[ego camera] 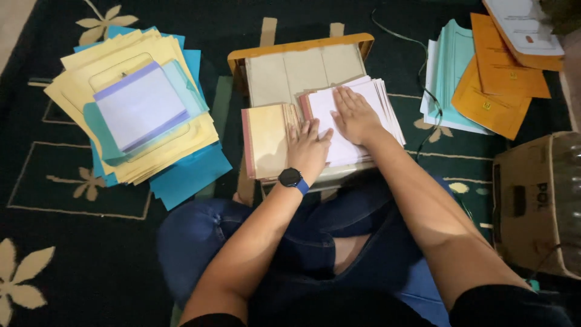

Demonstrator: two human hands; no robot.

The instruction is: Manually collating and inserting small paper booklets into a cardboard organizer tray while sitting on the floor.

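An open stack of bound papers lies on a small wooden lap table (302, 48) in front of me. My right hand (356, 115) rests flat, fingers together, on the white right-hand pages (387, 103). My left hand (308, 148), with a dark watch on a blue strap at the wrist, presses on the fold between the white pages and the yellowish left-hand bundle (266, 139). Neither hand grips anything; both lie palm down on the paper.
A big pile of yellow, blue and lavender folders (136, 109) lies on the dark patterned carpet at the left. Teal and orange folders (484, 79) lie at the upper right. A cardboard box (532, 200) stands at the right. My knees in jeans are under the table.
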